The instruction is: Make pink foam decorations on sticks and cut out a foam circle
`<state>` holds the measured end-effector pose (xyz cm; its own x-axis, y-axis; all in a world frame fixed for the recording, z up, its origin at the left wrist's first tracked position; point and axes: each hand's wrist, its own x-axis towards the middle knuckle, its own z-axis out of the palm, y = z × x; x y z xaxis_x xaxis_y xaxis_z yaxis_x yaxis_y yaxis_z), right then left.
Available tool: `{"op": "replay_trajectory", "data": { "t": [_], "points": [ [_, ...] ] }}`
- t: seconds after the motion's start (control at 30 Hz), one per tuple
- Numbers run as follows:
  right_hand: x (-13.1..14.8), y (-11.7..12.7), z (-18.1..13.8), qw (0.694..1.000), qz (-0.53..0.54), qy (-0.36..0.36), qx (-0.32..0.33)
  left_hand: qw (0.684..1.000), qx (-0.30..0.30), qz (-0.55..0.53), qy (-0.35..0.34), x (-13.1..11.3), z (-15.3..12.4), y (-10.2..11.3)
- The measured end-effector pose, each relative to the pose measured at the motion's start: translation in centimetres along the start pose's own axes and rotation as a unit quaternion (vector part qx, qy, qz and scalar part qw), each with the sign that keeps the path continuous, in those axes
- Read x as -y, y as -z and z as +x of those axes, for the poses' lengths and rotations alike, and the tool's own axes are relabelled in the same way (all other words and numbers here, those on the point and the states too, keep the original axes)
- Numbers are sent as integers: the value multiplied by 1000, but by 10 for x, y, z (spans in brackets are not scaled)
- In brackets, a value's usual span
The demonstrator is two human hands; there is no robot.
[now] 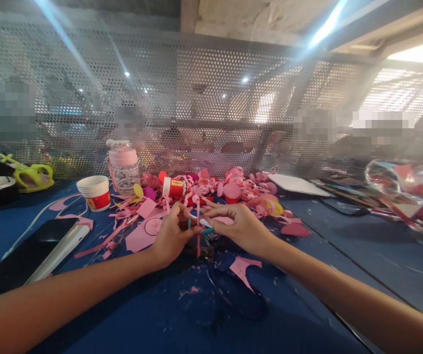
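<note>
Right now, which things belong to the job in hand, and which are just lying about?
In hand: left hand and right hand, both pinching a thin pink paper strip beside a small teal piece; probably the pink paper offcuts behind.
Lying about: small red-and-white bottle; white plastic cup with red label; clear bottle with pink lid; flat black phone; yellow-green sandals.
</note>
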<state>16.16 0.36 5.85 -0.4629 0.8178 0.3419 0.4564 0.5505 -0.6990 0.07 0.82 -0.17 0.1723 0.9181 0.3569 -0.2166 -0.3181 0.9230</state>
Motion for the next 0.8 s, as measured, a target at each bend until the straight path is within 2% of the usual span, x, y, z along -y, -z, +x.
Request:
{"op": "replay_trajectory", "data": {
  "t": [0.3, 0.47, 0.57, 0.63, 0.7, 0.8],
  "points": [
    [-5, 8, 5, 984, -99, -81, -128, 1000, -14, 4, -5, 0, 1, 0],
    [-5, 11, 3, 984, -132, -57, -105, 1000, -15, -4, -7, 0, 0, 0],
    [-6, 11, 2, 989, -112, -55, -86, 1000, -11, -1, -4, 0, 1, 0],
    [-7, 11, 4, 990, -89, -51, -98, 1000, -12, 4, -4, 0, 1, 0],
    [-7, 10, 6, 993, -46, -44, -103, 1000, -15, 7, -6, 0, 1, 0],
    [-6, 6, 8, 994, 77, -70, -32, 1000, -11, 4, -3, -1, 0, 0]
  ]
}}
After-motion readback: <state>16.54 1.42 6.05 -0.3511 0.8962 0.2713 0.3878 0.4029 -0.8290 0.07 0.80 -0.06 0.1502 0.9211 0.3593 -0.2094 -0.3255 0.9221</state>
